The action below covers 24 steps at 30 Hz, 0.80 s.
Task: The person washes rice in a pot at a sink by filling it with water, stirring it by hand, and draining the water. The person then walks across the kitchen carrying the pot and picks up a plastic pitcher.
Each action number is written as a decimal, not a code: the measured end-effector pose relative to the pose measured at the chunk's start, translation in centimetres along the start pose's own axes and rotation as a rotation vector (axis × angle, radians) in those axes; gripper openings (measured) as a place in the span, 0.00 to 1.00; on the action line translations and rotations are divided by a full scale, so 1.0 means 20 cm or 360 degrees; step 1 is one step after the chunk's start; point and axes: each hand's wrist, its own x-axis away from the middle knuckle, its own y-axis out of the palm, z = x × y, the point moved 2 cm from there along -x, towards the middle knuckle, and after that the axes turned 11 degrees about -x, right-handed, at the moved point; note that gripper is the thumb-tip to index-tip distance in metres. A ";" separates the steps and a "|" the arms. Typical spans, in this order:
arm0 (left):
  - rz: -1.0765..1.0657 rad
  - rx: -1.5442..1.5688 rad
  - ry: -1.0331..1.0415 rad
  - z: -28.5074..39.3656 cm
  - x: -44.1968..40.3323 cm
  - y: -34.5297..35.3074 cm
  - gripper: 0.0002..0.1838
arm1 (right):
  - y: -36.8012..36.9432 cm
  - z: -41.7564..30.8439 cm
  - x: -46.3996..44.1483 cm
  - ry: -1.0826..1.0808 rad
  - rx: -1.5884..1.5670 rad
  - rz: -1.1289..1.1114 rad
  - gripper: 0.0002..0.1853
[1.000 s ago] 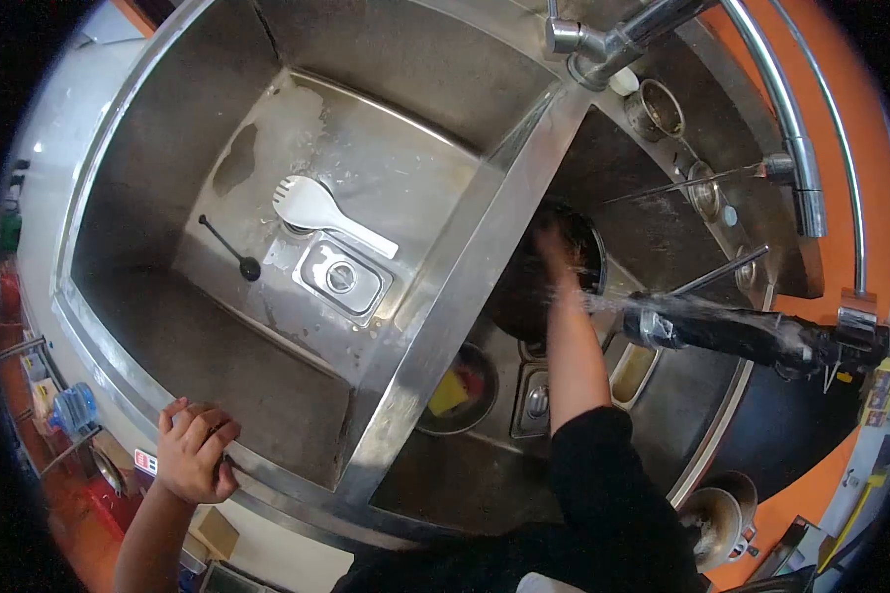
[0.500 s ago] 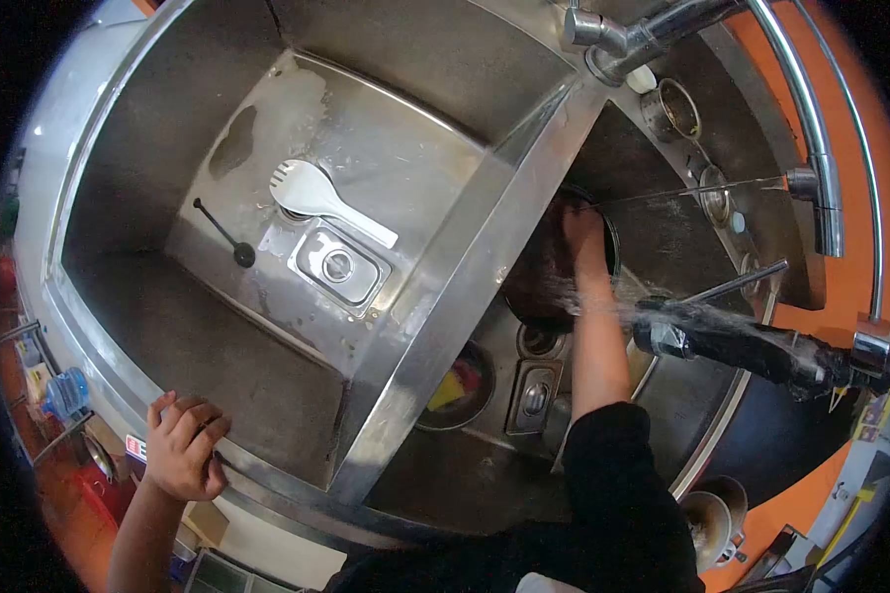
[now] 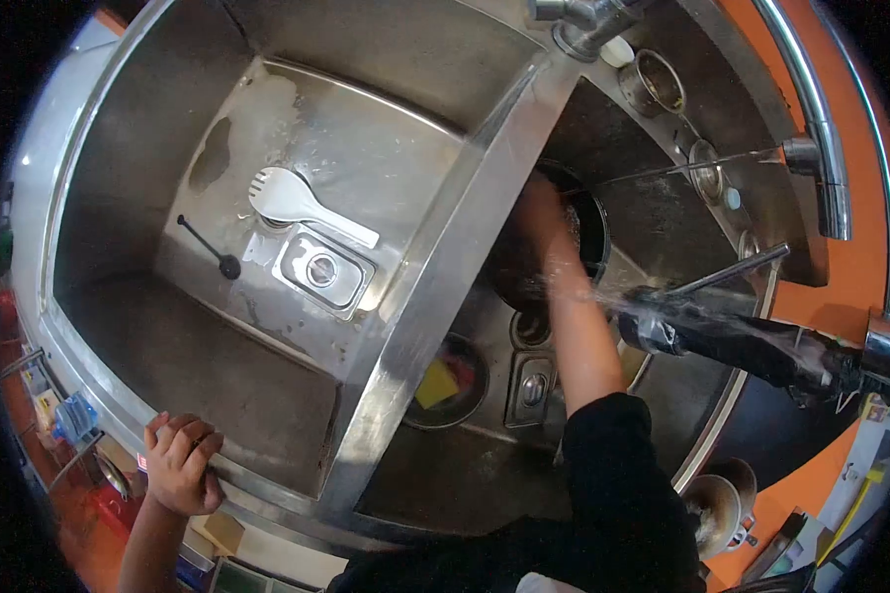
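My right hand reaches down into a dark round pot in the right sink basin. Its fingers are blurred and sunk in shadow, so whatever they hold is hidden. Water sprays from the black-wrapped faucet across my right forearm. Over the front rim of the left basin hovers my left hand, loosely bent with the thumb apart and nothing visible in it. Close to the pot lie a small metal lid and a round pan with a yellow sponge in it.
A white slotted spoon, a rectangular steel lid and a black long-handled scoop lie in the left basin. A steel divider separates the basins. Small metal pots stand on the back ledge.
My right hand has shifted left inside the pot, and more of the pot's right side shows. The whole view has moved slightly; my left hand stays near the rim.
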 end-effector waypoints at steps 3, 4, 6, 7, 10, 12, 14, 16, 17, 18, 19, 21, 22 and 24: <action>-0.0032 -0.0037 0.0000 0.01 -0.01 -0.02 0.24 | 0.16 -0.02 0.11 -0.0398 0.0862 -0.0076 0.20; -0.0048 -0.0046 -0.0003 0.01 -0.01 -0.02 0.24 | 0.17 -0.02 0.14 -0.0518 0.1167 -0.0073 0.22; -0.0022 -0.0026 -0.0002 0.01 -0.01 -0.02 0.24 | 0.15 -0.01 0.20 -0.0611 0.1272 0.0097 0.25; -0.0012 -0.0017 -0.0002 0.01 0.00 -0.01 0.24 | 0.10 -0.04 0.23 -0.0576 0.1072 0.0239 0.27; 0.0005 -0.0032 0.0013 0.01 -0.01 -0.01 0.23 | -0.04 -0.20 0.30 -0.0224 0.0341 -0.0029 0.30; -0.0002 -0.0016 0.0007 0.01 -0.01 -0.01 0.23 | 0.01 -0.23 0.34 -0.0322 0.0690 -0.0244 0.31; -0.0014 -0.0007 0.0005 0.01 -0.02 -0.01 0.23 | 0.05 -0.19 0.35 -0.0405 0.1034 -0.0278 0.33; -0.0030 0.0003 -0.0002 0.02 -0.02 -0.02 0.23 | 0.04 -0.11 0.32 -0.0334 0.1020 -0.0120 0.34; -0.0029 -0.0003 0.0004 0.02 -0.02 -0.02 0.23 | 0.07 -0.08 0.31 -0.0355 0.1059 0.0107 0.34; -0.0025 -0.0010 0.0013 0.02 -0.01 -0.02 0.23 | 0.11 -0.07 0.30 -0.0374 0.1099 0.0338 0.34; -0.0022 -0.0019 0.0026 0.01 -0.01 -0.01 0.23 | 0.12 -0.07 0.31 -0.0361 0.1057 0.0415 0.34; -0.0010 -0.0013 0.0027 0.01 0.00 0.00 0.23 | 0.12 -0.13 0.33 -0.0308 0.0886 0.0414 0.34; -0.0008 -0.0006 0.0024 0.01 0.00 0.00 0.23 | 0.10 -0.14 0.35 -0.0217 0.0847 0.0324 0.34; -0.0036 -0.0001 0.0029 0.01 0.00 0.00 0.23 | 0.03 -0.16 0.39 0.0019 0.0858 0.0142 0.34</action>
